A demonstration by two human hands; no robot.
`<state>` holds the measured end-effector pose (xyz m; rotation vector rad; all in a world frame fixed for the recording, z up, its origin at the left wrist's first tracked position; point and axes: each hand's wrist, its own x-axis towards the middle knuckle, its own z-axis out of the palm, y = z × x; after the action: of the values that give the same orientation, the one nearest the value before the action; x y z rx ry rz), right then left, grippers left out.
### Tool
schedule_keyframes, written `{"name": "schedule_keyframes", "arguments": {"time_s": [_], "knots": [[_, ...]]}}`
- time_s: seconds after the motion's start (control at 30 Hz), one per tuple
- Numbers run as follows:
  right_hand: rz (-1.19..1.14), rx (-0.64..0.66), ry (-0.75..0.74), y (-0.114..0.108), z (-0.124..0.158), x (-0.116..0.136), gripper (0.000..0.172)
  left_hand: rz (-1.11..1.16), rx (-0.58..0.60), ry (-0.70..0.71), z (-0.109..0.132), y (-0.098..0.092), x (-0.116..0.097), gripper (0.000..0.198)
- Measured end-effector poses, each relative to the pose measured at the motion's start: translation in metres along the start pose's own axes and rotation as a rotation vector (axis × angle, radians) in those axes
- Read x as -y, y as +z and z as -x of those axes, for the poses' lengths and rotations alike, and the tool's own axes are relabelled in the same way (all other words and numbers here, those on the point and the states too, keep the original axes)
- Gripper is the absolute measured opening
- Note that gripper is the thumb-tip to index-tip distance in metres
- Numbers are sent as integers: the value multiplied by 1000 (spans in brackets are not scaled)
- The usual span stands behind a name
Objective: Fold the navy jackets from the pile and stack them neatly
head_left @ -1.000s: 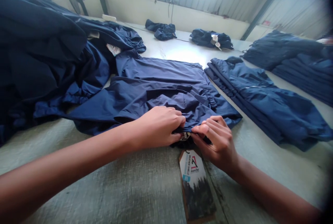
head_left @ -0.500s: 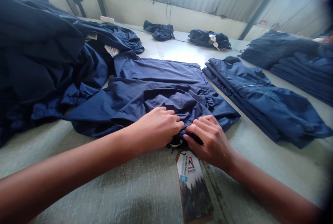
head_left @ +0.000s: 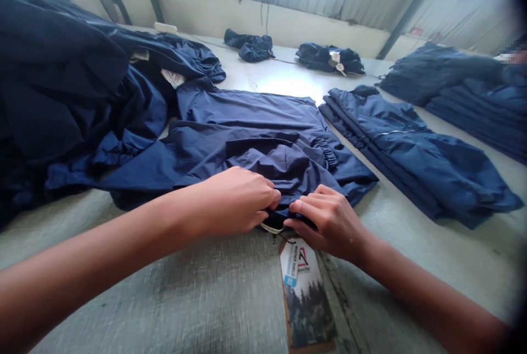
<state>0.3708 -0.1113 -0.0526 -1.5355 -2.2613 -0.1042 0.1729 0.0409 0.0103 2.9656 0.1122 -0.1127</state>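
Note:
A navy jacket lies spread on the table in front of me, with a gathered elastic cuff on its right part. My left hand is closed on the fabric at the near edge, its fingertips partly tucked out of sight. Just to its right, my right hand pinches the same edge between thumb and fingers. A pale strip shows between the two hands. From that edge a printed hang tag with a forest picture dangles on a black cord and lies flat on the table.
A large heap of navy garments fills the left side. Folded jackets lie to the right, with taller stacks behind them. Two bundles, one navy and one with round tags, sit at the back by the wall.
My left hand has slid slightly left along the edge, and more of the pale strip shows between the hands. The right hand keeps its pinch. The view has shifted a little.

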Motion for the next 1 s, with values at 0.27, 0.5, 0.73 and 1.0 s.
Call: {"name": "schedule_keyframes", "arguments": {"time_s": [0.27, 0.5, 0.73, 1.0], "knots": [[31, 15, -108, -1, -2, 2, 26, 35, 80, -17, -2, 9, 2, 11], [-57, -191, -11, -7, -2, 5, 28, 15, -204, -48, -2, -10, 9, 33], [111, 104, 153, 6, -3, -8, 58, -180, -261, -187, -8, 43, 32, 60], [108, 123, 159, 8, -2, -4, 55, -169, -129, -207, -9, 66, 41, 70]]}}
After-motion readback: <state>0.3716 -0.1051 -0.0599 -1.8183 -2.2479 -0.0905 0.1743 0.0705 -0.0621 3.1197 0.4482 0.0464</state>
